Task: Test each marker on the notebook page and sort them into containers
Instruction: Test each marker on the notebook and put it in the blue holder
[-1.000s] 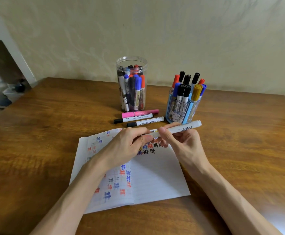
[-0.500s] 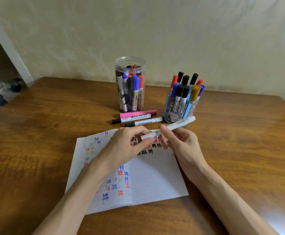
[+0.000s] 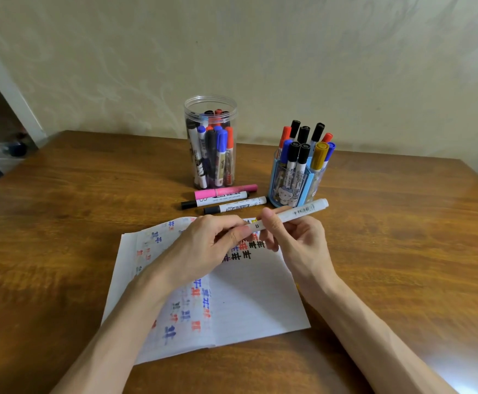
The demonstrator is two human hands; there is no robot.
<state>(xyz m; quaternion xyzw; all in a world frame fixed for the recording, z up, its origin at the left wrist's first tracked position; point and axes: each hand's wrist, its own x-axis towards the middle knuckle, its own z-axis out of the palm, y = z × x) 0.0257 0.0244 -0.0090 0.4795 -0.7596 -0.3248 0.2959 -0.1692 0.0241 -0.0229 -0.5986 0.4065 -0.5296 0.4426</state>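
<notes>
Pinching a white marker [image 3: 300, 212] at mid-barrel with the right hand [image 3: 297, 243], thumb on top and fingers curled beneath. Gripping its near end with the left hand [image 3: 203, 245], fingertips closed round it, so hiding that end. Held slanted in the air above the top of the notebook [image 3: 255, 302], far end raised toward the blue holder [image 3: 289, 183]. Below, spread open on the wooden table [image 3: 402, 223], with rows of red, blue and black test marks across both pages. Just beyond the notebook, lying side by side: a pink marker [image 3: 223, 191] and two white markers with black caps [image 3: 215, 201]. Behind those, standing upright, a clear jar [image 3: 211, 143] packed with markers; to its right, apart from it, the blue holder with capped markers standing in black, red, blue and gold.
</notes>
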